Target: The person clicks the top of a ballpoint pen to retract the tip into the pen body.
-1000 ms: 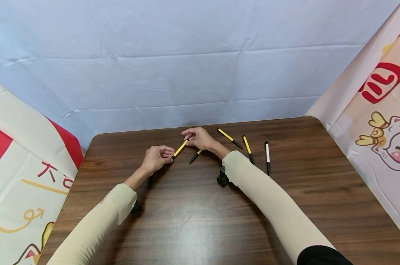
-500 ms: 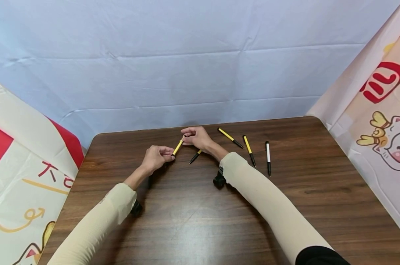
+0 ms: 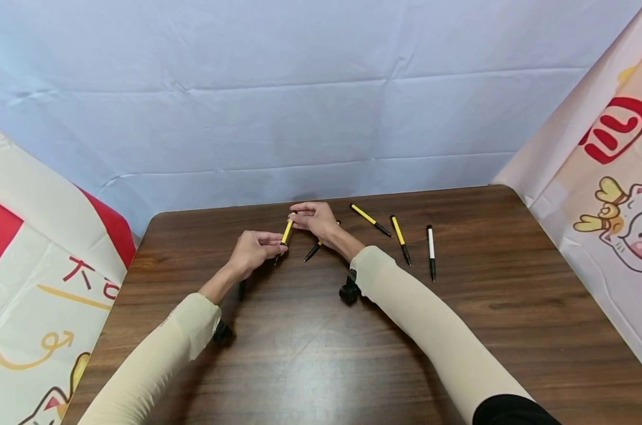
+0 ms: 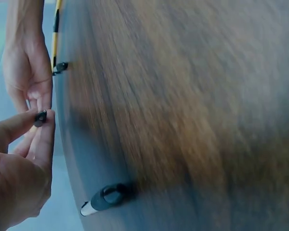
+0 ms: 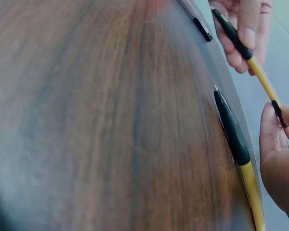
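Both hands hold one yellow ballpoint pen (image 3: 287, 232) with black ends, slanted above the far part of the table. My left hand (image 3: 254, 251) pinches its black grip between thumb and fingers; the tip pokes out below them. My right hand (image 3: 315, 221) pinches the pen's rear end, clearly visible in the right wrist view, where the pen (image 5: 262, 77) spans both hands. Another yellow pen (image 3: 314, 251) lies under the right hand, partly hidden by it. Close by the left hand, a white pen with a black grip (image 4: 108, 196) lies on the table.
To the right of the right hand lie two yellow pens, one slanted (image 3: 370, 220) and one steeper (image 3: 400, 239), and a white pen (image 3: 431, 252). The brown wooden table (image 3: 310, 354) meets a pale cloth backdrop (image 3: 321, 130) at its far edge.
The held pen has turned steeper, its rear end shifting left and away. Its tip now shows below the left fingers. The right hand and forearm have moved slightly left; the left has barely moved.
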{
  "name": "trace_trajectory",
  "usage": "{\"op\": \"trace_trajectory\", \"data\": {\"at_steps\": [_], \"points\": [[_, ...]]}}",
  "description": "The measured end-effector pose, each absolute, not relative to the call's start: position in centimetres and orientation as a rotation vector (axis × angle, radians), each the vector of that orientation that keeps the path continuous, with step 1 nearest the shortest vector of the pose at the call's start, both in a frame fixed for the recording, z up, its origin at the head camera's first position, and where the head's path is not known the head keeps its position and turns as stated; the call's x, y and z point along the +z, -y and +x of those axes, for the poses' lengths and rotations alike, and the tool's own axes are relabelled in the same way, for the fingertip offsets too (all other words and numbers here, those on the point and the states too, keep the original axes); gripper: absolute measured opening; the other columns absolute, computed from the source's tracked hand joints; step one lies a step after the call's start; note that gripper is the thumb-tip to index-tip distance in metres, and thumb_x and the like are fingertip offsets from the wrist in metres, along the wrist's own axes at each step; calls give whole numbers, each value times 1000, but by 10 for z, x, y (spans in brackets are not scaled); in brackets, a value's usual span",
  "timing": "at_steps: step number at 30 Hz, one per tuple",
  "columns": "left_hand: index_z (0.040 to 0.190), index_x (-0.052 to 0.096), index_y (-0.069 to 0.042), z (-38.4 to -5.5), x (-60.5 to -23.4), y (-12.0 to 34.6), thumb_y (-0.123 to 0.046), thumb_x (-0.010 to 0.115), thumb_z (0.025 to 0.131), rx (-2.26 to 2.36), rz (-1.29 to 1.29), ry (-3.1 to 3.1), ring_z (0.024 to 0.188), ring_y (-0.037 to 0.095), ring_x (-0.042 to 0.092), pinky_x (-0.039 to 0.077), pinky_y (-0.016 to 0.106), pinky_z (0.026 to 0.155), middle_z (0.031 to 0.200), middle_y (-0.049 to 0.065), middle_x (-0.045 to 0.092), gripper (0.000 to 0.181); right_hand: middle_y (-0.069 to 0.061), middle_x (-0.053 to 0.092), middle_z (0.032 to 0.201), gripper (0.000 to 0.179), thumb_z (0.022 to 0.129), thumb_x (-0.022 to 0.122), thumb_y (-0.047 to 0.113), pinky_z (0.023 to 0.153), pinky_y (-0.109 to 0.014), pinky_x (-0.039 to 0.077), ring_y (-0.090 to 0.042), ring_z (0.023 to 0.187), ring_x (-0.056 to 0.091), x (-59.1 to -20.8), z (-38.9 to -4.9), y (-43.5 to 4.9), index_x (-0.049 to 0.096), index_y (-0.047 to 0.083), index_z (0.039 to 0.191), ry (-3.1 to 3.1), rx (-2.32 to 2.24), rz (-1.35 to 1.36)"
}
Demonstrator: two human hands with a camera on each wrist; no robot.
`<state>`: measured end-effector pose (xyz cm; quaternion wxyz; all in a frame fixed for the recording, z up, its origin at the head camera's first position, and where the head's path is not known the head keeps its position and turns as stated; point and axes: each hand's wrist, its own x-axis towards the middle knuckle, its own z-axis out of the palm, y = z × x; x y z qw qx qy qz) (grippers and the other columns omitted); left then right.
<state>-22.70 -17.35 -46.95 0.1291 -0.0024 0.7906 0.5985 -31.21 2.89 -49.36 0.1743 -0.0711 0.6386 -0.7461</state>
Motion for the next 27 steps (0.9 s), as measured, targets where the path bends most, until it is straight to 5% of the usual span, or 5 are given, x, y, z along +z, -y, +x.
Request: {"op": "trace_trajectory", "data": {"at_steps": [8, 13, 20, 27], "points": [[132, 68, 10, -224, -468, 167, 1, 77, 96, 1866, -65, -2174, 105, 26, 78, 63, 26, 86, 116, 22, 77, 38, -23, 76, 116, 48, 98, 73, -3, 95, -41, 62, -24, 104, 78, -493, -309, -29, 59, -7, 144, -1733, -2145, -228], [133, 65, 13, -222, -470, 168, 3, 74, 97, 1920, -87, -2081, 102, 23, 78, 63, 30, 89, 113, 19, 78, 38, -25, 75, 117, 52, 99, 72, -3, 98, -46, 60, -38, 112, 74, -489, -306, -26, 56, -7, 148, -1719, -2129, -277], [130, 66, 16, -220, -472, 173, 3, 71, 100, 1928, -122, -1998, 91, 15, 79, 64, 30, 84, 99, 12, 81, 33, -31, 73, 120, 49, 100, 69, -6, 94, -44, 62, -47, 117, 69, -485, -301, -20, 55, -9, 147, -1722, -2109, -297], [131, 65, 16, -217, -470, 178, 2, 71, 100, 1918, -126, -1975, 89, 15, 80, 65, 28, 79, 96, 10, 81, 35, -27, 76, 112, 54, 96, 74, -7, 92, -44, 63, -42, 109, 75, -486, -297, -16, 56, -9, 147, -1693, -2110, -298]]}}
